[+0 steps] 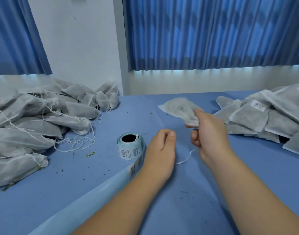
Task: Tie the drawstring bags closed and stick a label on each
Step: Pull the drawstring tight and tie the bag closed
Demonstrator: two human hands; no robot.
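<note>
My right hand grips the neck of a grey-white drawstring bag, which is lifted above the blue table. A white string hangs from that hand toward my left wrist. My left hand is loosely closed just left of the string; whether it pinches the string's end I cannot tell. A roll of barcode labels stands left of my left hand, its backing strip trailing to the near edge.
A heap of loose drawstring bags with trailing strings fills the table's left side. A pile of flat bags, one with a label on it, lies at the right. Bits of dried leaf dot the cloth. Blue curtains hang behind.
</note>
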